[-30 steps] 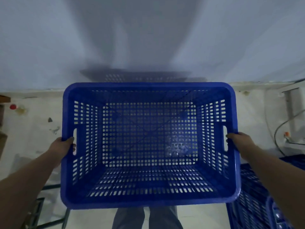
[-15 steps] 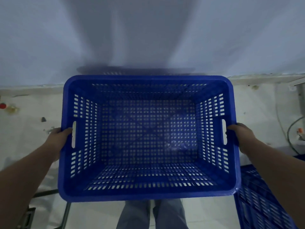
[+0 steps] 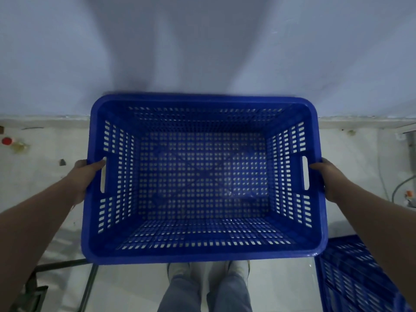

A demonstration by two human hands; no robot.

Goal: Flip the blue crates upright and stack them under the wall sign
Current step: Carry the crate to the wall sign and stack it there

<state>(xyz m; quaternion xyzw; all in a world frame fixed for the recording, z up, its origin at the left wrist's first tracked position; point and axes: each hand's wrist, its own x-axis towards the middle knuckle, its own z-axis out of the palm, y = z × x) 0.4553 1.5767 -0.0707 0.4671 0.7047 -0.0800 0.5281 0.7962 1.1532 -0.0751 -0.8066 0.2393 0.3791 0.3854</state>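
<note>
A blue perforated crate [image 3: 203, 183] fills the middle of the head view, upright with its open top facing me, and its far rim is close to the pale wall. My left hand [image 3: 86, 176] grips its left handle slot. My right hand [image 3: 329, 176] grips the right handle slot. A second blue crate [image 3: 360, 278] lies on the floor at the lower right, partly cut off by the frame. No wall sign is in view.
The pale wall [image 3: 202, 52] meets the light floor just behind the crate. A red cap [image 3: 6, 140] and small debris lie at the far left. A dark metal frame [image 3: 63, 266] stands at the lower left. Cables [image 3: 400, 188] run along the right. My feet [image 3: 207, 271] are below the crate.
The crate has moved forward towards the wall and lower, with both hands still on its handles. The view has shifted so the floor crate shows less.
</note>
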